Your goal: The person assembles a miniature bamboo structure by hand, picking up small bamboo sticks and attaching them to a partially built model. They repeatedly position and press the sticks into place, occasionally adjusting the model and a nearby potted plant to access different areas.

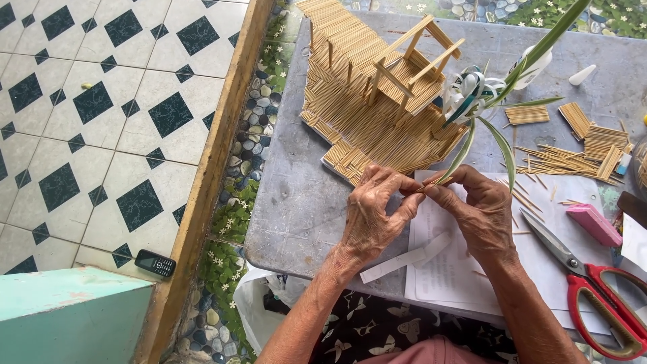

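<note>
- Your left hand [377, 216] and right hand [472, 212] meet over the grey table [296, 202], fingertips pressed together around a thin stick [419, 192].
- Both hands pinch that stick from opposite ends; it looks like one stick, though your fingers hide most of it.
- The stick sits just above the top edge of the white paper [445, 269], near the front of the stick house [377, 101].
- The house stands on the table beyond your hands, with a small raised frame on its roof.
- A green-and-white plant [482, 94] leans in from the upper right, one leaf hanging down to your right hand.
- Loose sticks [552, 162] and small bundles lie right of the house, well apart from your grip.
- Red-handled scissors [593, 283] rest on the paper beside your right wrist; a pink block [593, 224] lies just past them.
- A white paper strip [404, 259] lies under your left hand.
- A black phone [155, 263] lies on the tiled floor [101, 135], far left.
</note>
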